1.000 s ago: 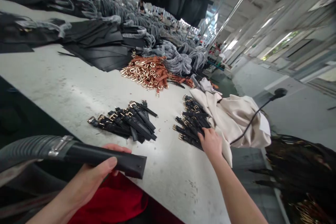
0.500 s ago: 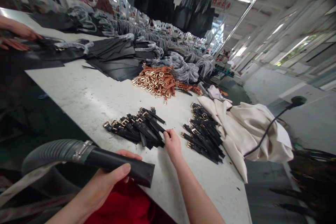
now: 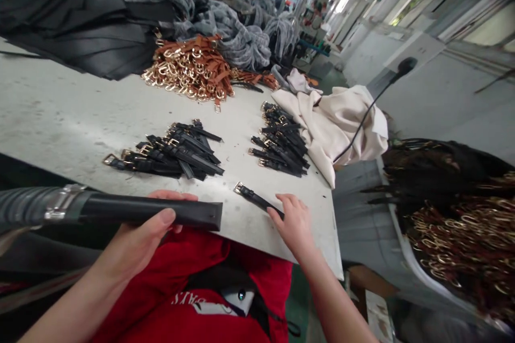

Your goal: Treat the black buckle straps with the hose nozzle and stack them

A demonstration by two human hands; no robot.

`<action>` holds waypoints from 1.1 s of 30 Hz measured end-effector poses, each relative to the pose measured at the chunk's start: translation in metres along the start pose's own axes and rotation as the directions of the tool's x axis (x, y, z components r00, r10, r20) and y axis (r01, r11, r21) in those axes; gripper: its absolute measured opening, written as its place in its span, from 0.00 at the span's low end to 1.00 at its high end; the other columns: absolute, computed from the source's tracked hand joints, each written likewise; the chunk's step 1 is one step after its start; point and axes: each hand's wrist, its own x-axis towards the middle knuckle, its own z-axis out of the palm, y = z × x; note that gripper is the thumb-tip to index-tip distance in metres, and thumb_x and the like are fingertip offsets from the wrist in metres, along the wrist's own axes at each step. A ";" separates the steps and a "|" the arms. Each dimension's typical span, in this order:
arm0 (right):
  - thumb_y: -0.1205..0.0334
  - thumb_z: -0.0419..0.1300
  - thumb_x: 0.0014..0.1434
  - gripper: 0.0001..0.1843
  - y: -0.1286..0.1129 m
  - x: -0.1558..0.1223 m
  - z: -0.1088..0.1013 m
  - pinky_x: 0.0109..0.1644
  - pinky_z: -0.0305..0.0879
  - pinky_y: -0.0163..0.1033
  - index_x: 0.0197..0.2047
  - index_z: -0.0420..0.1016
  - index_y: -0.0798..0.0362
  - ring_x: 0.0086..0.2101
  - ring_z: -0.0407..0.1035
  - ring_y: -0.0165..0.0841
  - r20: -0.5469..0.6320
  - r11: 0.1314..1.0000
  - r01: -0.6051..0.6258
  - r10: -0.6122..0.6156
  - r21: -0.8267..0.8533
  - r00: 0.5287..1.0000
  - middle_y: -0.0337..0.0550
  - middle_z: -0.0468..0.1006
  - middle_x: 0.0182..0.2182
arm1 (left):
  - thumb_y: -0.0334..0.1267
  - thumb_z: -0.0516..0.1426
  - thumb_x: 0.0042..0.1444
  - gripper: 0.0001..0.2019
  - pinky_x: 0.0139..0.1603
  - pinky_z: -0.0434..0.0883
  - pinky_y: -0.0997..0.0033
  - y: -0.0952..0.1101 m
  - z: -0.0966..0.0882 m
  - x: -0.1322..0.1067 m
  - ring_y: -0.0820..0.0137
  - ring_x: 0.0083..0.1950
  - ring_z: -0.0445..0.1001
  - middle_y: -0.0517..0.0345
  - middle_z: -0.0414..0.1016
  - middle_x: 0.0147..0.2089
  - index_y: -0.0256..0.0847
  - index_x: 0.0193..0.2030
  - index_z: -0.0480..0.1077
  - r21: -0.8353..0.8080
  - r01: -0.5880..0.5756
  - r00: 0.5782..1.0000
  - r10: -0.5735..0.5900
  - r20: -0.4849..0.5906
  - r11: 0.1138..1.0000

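My left hand [image 3: 148,236] is wrapped round the flat black nozzle [image 3: 197,214] of a ribbed hose [image 3: 24,206], joined by a metal clamp. The nozzle's end lies over the table's near edge. To its right, my right hand [image 3: 293,222] has the plain end of a black buckle strap [image 3: 257,199] between thumb and fingers. The strap's gold buckle points away to the left. Beyond the nozzle lies a loose pile of black buckle straps [image 3: 177,153]. A second pile of black buckle straps [image 3: 281,142] lies beyond my right hand.
Brown straps with gold clasps [image 3: 193,67] are heaped farther back, beside stacked black leather pieces [image 3: 88,21] and wrapped grey handles [image 3: 237,37]. Beige cloth [image 3: 338,118] covers the table's right edge, with a black cable across it. A container of gold-ringed straps [image 3: 462,241] stands at right.
My right hand has moved from the left pile to the right with one black buckle strap. My left hand still holds the nozzle. The view has turned down and right.
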 end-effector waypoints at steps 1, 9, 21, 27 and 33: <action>0.57 0.59 0.60 0.18 -0.007 0.006 0.005 0.49 0.61 0.49 0.51 0.73 0.55 0.45 0.68 0.46 0.008 0.997 0.052 -0.052 0.051 0.999 0.54 0.76 0.47 | 0.47 0.68 0.41 0.16 0.28 0.70 0.71 0.001 0.002 0.000 0.67 0.33 0.71 0.51 0.80 0.40 0.42 0.35 0.78 0.013 -0.011 1.000 0.011 0.006 1.000; 0.61 0.60 0.58 0.10 -0.037 0.038 0.048 0.49 0.64 0.47 0.44 0.75 0.51 0.42 0.68 0.41 0.040 0.933 0.112 -0.134 0.343 0.990 0.48 0.75 0.39 | 0.44 0.69 0.41 0.15 0.27 0.70 0.74 0.006 0.015 0.000 0.69 0.31 0.72 0.52 0.81 0.39 0.42 0.35 0.77 -0.007 -0.064 0.998 0.064 0.004 0.998; 0.66 0.54 0.51 0.09 -0.037 0.032 0.042 0.45 0.64 0.45 0.38 0.69 0.53 0.40 0.66 0.41 -0.014 0.897 0.211 -0.223 0.389 0.975 0.49 0.72 0.35 | 0.44 0.66 0.45 0.13 0.25 0.68 0.72 -0.018 0.068 0.059 0.67 0.34 0.72 0.52 0.78 0.40 0.40 0.36 0.77 0.118 -0.179 0.980 0.166 0.113 0.977; 0.70 0.51 0.47 0.12 -0.039 0.030 0.037 0.46 0.64 0.45 0.37 0.67 0.52 0.40 0.66 0.40 0.009 0.889 0.196 -0.219 0.414 0.976 0.49 0.71 0.35 | 0.43 0.65 0.45 0.12 0.26 0.68 0.71 -0.017 0.068 0.057 0.66 0.35 0.72 0.53 0.78 0.39 0.41 0.35 0.75 0.105 -0.115 0.989 0.104 0.100 0.988; 0.70 0.52 0.53 0.15 -0.033 0.022 0.032 0.50 0.61 0.48 0.44 0.72 0.52 0.45 0.66 0.43 0.057 0.924 0.188 -0.219 0.331 0.974 0.51 0.75 0.43 | 0.43 0.65 0.47 0.13 0.30 0.69 0.70 -0.021 0.069 0.051 0.67 0.35 0.73 0.53 0.78 0.41 0.40 0.38 0.75 0.158 -0.161 0.981 0.139 0.138 0.974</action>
